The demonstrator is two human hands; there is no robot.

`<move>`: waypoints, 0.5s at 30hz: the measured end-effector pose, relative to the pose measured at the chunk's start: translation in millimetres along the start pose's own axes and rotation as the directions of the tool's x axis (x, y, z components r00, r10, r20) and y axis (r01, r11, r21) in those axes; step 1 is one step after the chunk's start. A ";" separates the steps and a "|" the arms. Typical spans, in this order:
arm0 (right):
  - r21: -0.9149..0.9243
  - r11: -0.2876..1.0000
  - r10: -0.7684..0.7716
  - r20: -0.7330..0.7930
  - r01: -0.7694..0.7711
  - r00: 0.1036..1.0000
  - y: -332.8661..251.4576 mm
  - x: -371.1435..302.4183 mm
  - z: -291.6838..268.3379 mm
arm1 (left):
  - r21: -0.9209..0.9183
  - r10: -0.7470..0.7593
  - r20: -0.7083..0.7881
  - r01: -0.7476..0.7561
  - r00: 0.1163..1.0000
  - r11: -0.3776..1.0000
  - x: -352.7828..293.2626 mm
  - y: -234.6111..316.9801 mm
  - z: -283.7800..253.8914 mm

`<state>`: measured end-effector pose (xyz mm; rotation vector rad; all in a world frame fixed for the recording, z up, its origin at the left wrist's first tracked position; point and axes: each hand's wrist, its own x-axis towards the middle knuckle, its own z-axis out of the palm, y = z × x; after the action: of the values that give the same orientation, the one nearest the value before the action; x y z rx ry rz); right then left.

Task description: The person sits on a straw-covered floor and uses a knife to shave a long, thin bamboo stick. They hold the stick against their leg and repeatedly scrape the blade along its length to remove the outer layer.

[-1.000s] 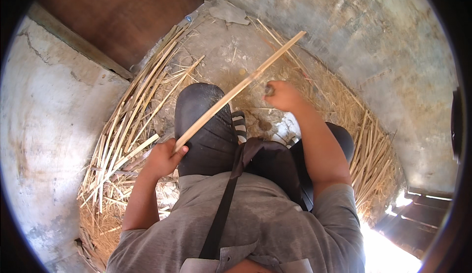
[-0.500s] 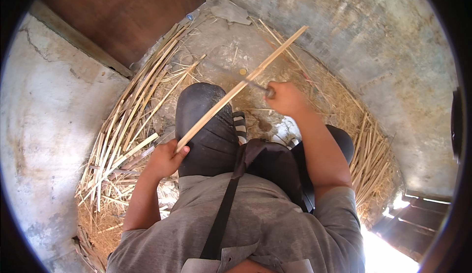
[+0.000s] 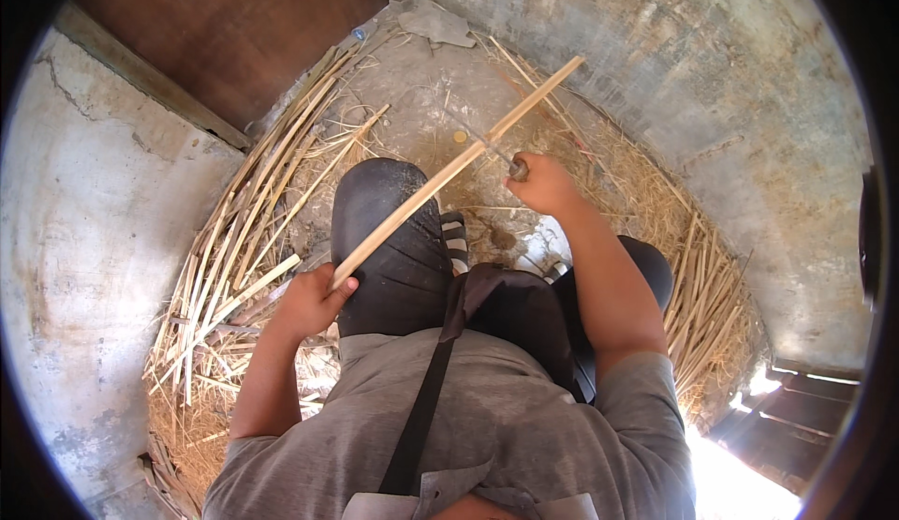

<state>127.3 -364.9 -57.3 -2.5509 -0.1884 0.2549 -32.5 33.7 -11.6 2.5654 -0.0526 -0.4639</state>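
A long pale strip (image 3: 412, 204), split bamboo by its look, slants from lower left to upper right across my left knee. My left hand (image 3: 314, 301) is closed around its near end, thumb on top. In my right hand (image 3: 543, 183) is the handle of a knife (image 3: 501, 153) with a thin dark blade. The blade crosses the strip towards its far end and points up and to the left. It appears to touch the strip, though I cannot tell how deep the edge sits.
Long split strips (image 3: 253, 202) lie piled along the left wall. More strips (image 3: 707, 300) and fine shavings (image 3: 646, 192) line the right wall. A brown door panel (image 3: 234, 33) stands at the far left. A flat pale piece (image 3: 436, 24) lies on the floor at the back.
The knife blade has turned to point more steeply away from me, and its smear of motion is gone. The strip's far end has dipped slightly. My left hand keeps its grip.
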 end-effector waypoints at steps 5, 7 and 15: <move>-0.165 0.970 -0.148 0.182 0.178 0.972 -41.5 -14.7 -0.3 | 0.035 0.002 -0.014 -0.002 1.000 0.999 -0.8 3.9 -1.0; -0.176 0.958 -0.174 0.279 0.228 0.944 -53.7 -16.4 0.4 | 0.059 0.018 -0.020 -0.017 1.000 0.998 -1.2 -1.6 -0.2; 0.162 0.985 0.062 0.004 -0.061 0.998 16.9 9.3 3.0 | 0.085 0.012 0.001 -0.012 1.000 0.996 2.7 -0.9 -3.9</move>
<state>137.1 -375.6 -70.3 -2.3979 -0.0849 0.2810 -28.7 36.1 -9.7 2.6464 -0.0895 -0.4672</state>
